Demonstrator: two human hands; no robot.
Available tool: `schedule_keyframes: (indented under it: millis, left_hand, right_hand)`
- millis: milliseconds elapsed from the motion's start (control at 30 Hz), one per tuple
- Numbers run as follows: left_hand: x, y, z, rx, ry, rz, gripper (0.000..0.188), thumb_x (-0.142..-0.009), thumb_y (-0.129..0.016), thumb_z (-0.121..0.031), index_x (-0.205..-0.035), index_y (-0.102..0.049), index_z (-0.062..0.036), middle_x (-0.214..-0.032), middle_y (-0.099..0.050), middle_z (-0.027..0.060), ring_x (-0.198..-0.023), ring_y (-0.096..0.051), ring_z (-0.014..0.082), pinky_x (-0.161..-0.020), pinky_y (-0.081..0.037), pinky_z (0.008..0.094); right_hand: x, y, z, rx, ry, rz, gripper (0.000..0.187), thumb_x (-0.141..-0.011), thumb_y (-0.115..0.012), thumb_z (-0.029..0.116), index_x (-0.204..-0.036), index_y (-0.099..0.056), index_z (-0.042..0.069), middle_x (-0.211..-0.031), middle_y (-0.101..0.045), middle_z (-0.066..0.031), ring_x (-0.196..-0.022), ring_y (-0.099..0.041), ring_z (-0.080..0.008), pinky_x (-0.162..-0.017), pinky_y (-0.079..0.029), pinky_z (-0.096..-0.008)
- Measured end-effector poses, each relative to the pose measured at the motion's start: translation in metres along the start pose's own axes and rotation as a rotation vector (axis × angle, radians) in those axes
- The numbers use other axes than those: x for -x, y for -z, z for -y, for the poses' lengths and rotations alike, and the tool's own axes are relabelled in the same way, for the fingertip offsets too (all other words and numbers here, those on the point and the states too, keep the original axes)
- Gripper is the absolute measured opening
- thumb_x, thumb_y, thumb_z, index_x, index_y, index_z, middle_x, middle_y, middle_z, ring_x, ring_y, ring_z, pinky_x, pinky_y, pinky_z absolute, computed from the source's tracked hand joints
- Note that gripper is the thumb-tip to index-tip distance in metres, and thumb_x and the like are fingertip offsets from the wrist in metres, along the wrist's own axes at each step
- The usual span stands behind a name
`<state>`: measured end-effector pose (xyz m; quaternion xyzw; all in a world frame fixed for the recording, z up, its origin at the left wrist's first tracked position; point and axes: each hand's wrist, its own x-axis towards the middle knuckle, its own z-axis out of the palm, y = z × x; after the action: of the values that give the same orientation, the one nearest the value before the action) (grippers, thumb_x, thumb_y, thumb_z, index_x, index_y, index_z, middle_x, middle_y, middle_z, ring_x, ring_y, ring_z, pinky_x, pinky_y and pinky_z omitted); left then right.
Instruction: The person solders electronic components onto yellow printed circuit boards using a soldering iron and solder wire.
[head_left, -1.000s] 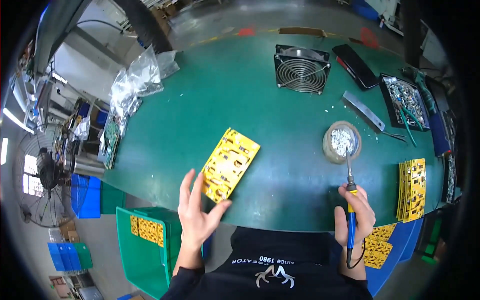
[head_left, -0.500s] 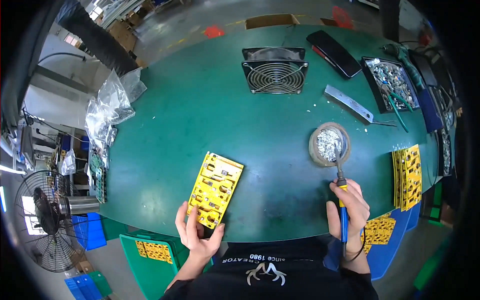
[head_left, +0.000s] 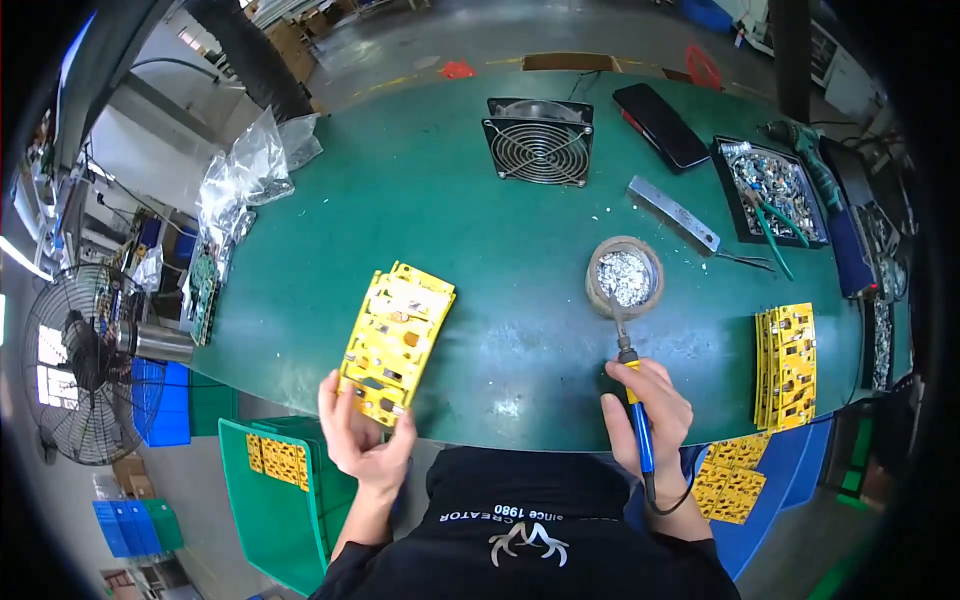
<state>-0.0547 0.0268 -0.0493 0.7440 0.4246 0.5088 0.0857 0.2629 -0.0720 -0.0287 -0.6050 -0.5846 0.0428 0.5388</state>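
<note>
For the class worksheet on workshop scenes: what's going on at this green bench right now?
A person sits at a green table. The left hand grips the near end of a yellow circuit board panel lying at the table's near edge. The right hand holds a blue-handled soldering iron, its tip reaching into a round dish of silvery scraps. A stack of yellow panels lies to the right, a small fan at the far side.

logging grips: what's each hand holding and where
Left hand grips the yellow circuit board panel by its near edge; right hand holds the soldering iron by its handle.

A green table [head_left: 480, 230] carries a fan [head_left: 539, 140], solder pot [head_left: 624, 277], parts tray [head_left: 770, 190], phone [head_left: 661, 125], yellow boards [head_left: 787, 365] (stacked) and bags [head_left: 245, 180].
</note>
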Motion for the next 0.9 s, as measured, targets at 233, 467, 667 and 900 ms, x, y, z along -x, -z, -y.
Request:
schedule_keyframes:
  millis: [233, 467, 667, 900]
  left_hand:
    - [0.03, -0.034, -0.055, 0.056, 0.049, 0.185, 0.063, -0.066, -0.091, -0.004, -0.123, -0.066, 0.0087, -0.145, -0.057, 0.0274, -0.048, -0.036, 0.0005, -0.045, -0.03, 0.0187]
    - [0.034, -0.036, -0.067, -0.125, -0.032, 0.358, 0.074, -0.064, -0.101, -0.021, -0.126, -0.068, 0.0007, -0.142, -0.055, 0.0228, -0.088, -0.071, 0.0241, -0.067, -0.059, 0.0321]
    - [0.026, -0.022, -0.063, 0.029, -0.053, 0.539, 0.075, -0.068, -0.099, -0.029, -0.13, -0.066, -0.0007, -0.134, -0.058, 0.0184, -0.09, -0.073, 0.0274, -0.066, -0.061, 0.0357]
    - [0.023, -0.026, -0.058, 0.158, -0.028, 0.47, 0.047, -0.08, -0.089, -0.004, -0.122, -0.069, 0.0005, -0.119, -0.07, 0.0128, -0.064, -0.061, 0.0152, -0.055, -0.051, 0.0286]
  right_hand:
    - [0.015, -0.008, 0.01, -0.067, -0.061, 0.053, 0.039, -0.076, -0.084, 0.0, -0.113, -0.074, -0.005, -0.096, -0.075, -0.0205, -0.086, -0.074, -0.0375, -0.082, -0.06, -0.0406]
    - [0.036, -0.039, 0.03, -0.044, 0.005, 0.091, 0.049, -0.077, -0.085, 0.0, -0.122, -0.07, -0.004, -0.101, -0.075, -0.0224, -0.09, -0.075, -0.038, -0.086, -0.061, -0.0424]
    - [0.038, -0.05, 0.035, 0.043, 0.013, 0.06, 0.054, -0.077, -0.084, -0.002, -0.128, -0.067, -0.003, -0.11, -0.074, -0.0231, -0.101, -0.075, -0.0387, -0.087, -0.061, -0.0421]
    - [0.038, -0.046, 0.033, 0.054, -0.016, 0.089, 0.055, -0.079, -0.083, -0.004, -0.131, -0.066, -0.001, -0.112, -0.074, -0.0222, -0.103, -0.075, -0.0383, -0.086, -0.06, -0.0408]
